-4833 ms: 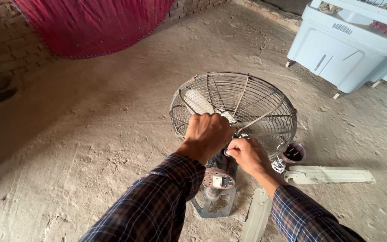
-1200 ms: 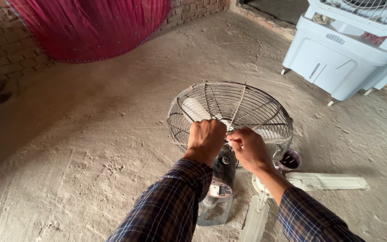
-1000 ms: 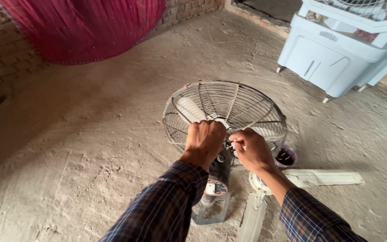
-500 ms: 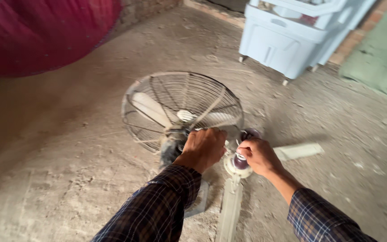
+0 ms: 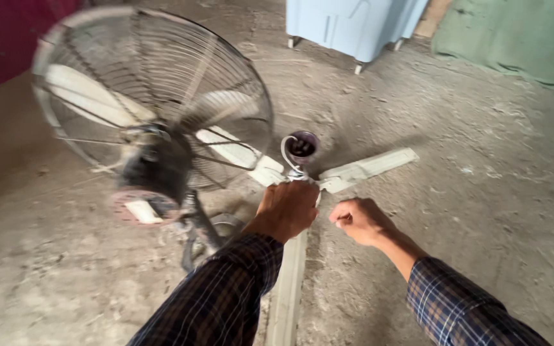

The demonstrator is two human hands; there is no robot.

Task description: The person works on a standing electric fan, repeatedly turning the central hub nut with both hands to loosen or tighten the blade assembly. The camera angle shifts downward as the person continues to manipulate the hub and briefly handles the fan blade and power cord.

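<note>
Two plaid sleeves enter from the bottom edge; left hand [image 5: 288,208] lies knuckles up over the hub where the pale blades of a ceiling fan [image 5: 354,173] meet on the floor, fingers curled down onto it, though whether they actually grip cannot be told; right hand [image 5: 360,220] is just beside it, closed in a loose fist, nothing visibly held; one blade runs toward the viewer under the left arm, another reaches right across the dusty ground; a small round cup [image 5: 302,145] with dark contents sits just beyond the hub; left of the hands a caged pedestal fan [image 5: 155,102] stands tilted, blurred, motor housing facing the camera; farther back, a light blue cooler [image 5: 354,25] on short legs; green cloth [image 5: 514,38] at far right.
</note>
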